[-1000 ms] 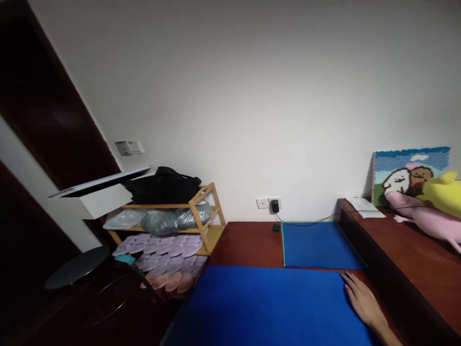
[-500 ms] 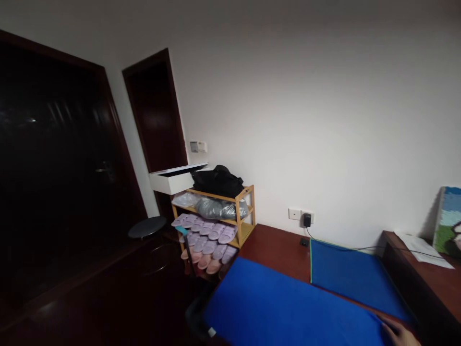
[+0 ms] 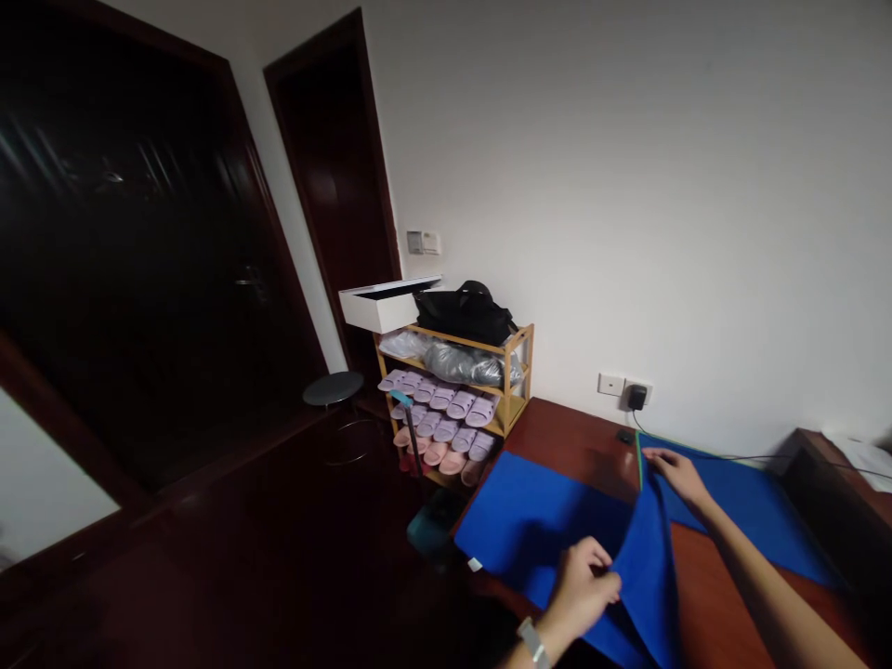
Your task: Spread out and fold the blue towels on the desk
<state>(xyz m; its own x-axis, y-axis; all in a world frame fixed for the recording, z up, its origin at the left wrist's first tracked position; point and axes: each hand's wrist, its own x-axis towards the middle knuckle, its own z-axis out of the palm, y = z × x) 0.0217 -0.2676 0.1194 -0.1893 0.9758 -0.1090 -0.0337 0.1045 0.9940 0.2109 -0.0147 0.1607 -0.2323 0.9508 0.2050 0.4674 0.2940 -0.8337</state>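
Note:
A blue towel [image 3: 533,497] with a small white tag [image 3: 475,564] at its left corner lies on the reddish-brown table. Its right end is lifted and turned back toward the left. My left hand [image 3: 583,587], with a metal bracelet on the wrist, is closed on the near corner of this raised end. The far corner is pinched between the thumb and fingers of my right hand [image 3: 675,476]. Behind the right hand, a second blue cloth [image 3: 753,506] with a green edge lies flat against the wall side of the table.
Left of the table [image 3: 557,429] stands a wooden rack [image 3: 528,362] with slippers [image 3: 442,400], wrapped bags, a black bag [image 3: 464,314] and a white box [image 3: 376,309]. A round stool [image 3: 333,388] is farther left. A charger [image 3: 636,398] with a black cable sits in the wall socket.
The towel's right end has been raised and carried left, baring the table beneath it. My left hand has come into view. The camera view has shifted down and to the left.

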